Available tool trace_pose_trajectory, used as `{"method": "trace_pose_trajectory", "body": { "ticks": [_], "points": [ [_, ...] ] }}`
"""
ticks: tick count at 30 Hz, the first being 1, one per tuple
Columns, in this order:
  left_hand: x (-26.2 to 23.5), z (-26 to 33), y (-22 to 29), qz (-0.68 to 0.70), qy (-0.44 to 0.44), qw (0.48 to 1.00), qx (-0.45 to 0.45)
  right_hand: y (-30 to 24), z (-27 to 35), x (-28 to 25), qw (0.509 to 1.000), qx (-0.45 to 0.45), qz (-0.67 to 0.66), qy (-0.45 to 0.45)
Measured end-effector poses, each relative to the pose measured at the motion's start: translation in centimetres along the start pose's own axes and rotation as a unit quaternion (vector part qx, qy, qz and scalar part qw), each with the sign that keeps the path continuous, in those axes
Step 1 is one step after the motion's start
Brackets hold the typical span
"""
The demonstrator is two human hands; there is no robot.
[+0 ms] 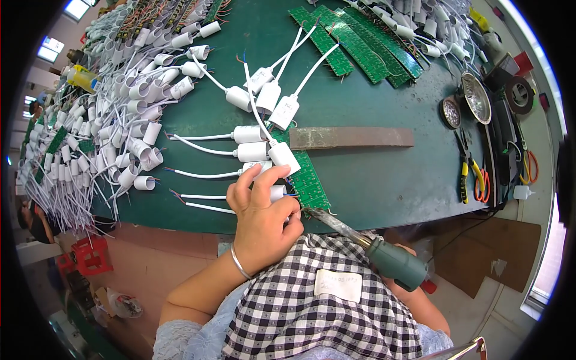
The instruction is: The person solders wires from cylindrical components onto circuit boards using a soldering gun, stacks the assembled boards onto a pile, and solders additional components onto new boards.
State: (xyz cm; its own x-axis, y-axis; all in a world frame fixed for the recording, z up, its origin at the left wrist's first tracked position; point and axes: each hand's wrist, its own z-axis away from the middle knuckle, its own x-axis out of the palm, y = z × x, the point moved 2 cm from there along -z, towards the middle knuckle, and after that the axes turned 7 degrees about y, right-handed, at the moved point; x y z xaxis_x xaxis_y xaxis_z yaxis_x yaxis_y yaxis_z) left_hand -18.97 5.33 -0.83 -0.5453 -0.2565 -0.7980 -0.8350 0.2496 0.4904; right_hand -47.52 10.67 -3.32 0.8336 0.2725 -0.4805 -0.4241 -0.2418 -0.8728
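My left hand (261, 216) reaches over the near end of a narrow green circuit board (309, 180). Its thumb and a finger close in a pinch beside the board; what lies between them is hidden. Other fingers of that hand rest near a white cylindrical cap with a cable (283, 157). Further white corded caps (249, 133) lie along the board's left side and far end. In my right hand (405, 264), mostly hidden behind the handle, is a soldering iron (396, 264) with a thick green handle. Its metal tip meets the board's near end, close to my left fingertips.
A flat brown bar (354, 137) lies across the board. Heaps of white corded caps (138, 102) fill the left side. More green boards (360, 51) lie at the far side. Pliers (464, 174), orange-handled scissors (482, 185) and metal dishes (477, 99) are on the right.
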Motion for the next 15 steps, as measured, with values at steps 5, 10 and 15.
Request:
{"method": "trace_pose_trajectory", "body": {
  "ticks": [5, 10, 15],
  "points": [
    [0.0, 0.0, 0.1, -0.006, -0.023, 1.0, -0.002, -0.6, 1.2, 0.2, 0.948, 0.177, -0.244, 0.099],
    [0.1, 0.1, 0.1, -0.008, -0.025, 1.0, -0.002, -0.7, 0.9, -0.3, 0.951, 0.179, -0.249, 0.036],
    [0.0, 0.1, 0.0, -0.004, -0.02, 1.0, -0.005, -1.4, 0.7, -0.4, 0.983, 0.159, -0.097, 0.003]
  ]
}}
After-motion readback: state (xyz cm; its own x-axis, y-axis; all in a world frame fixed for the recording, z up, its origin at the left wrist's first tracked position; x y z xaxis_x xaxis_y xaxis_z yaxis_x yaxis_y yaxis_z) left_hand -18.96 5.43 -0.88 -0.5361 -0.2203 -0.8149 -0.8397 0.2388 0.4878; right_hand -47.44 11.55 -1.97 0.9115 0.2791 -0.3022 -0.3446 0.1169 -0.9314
